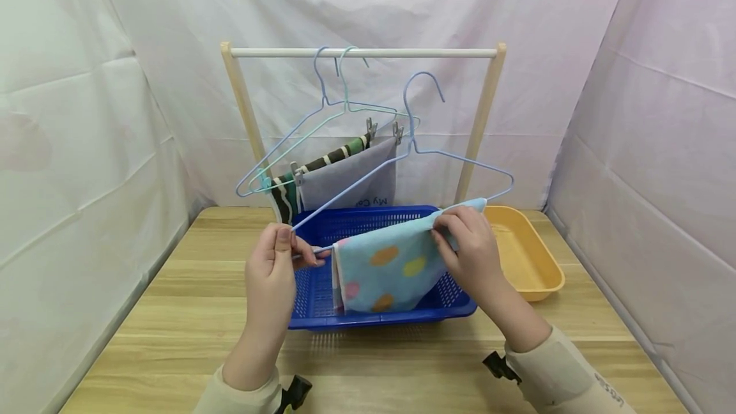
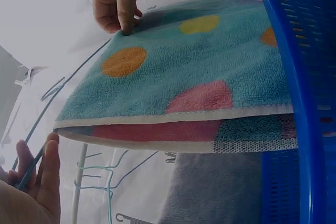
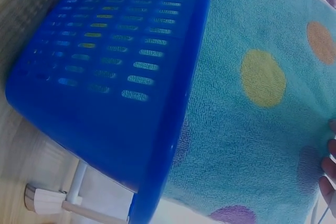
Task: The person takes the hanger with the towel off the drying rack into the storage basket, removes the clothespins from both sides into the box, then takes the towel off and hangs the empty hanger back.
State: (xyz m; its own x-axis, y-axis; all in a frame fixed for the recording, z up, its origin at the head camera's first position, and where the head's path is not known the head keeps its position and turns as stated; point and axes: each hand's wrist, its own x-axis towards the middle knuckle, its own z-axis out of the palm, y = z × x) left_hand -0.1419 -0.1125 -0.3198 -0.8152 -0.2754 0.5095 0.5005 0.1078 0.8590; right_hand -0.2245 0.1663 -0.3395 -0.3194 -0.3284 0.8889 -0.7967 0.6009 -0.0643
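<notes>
A light blue towel with coloured dots [image 1: 391, 264] hangs folded over the bottom bar of a blue wire hanger [image 1: 368, 177]. My left hand [image 1: 275, 267] grips the hanger's left corner, thumb on the wire. At the towel's upper right, my right hand [image 1: 468, 248] pinches the cloth against the bar. The towel's lower part [image 2: 252, 129] hangs down into a blue basket [image 1: 382, 323], its two layers apart at the side in the left wrist view. In the right wrist view the basket wall [image 3: 105, 103] hides the lower cloth.
Behind stands a rack with a white rod [image 1: 368, 53] and wooden posts. A blue hanger [image 1: 282, 139] and a mint hanger [image 1: 310, 133] hang there, with a striped cloth [image 1: 328, 161] and a grey cloth [image 1: 351, 177] clipped on. A yellow tray [image 1: 526, 254] lies to the right.
</notes>
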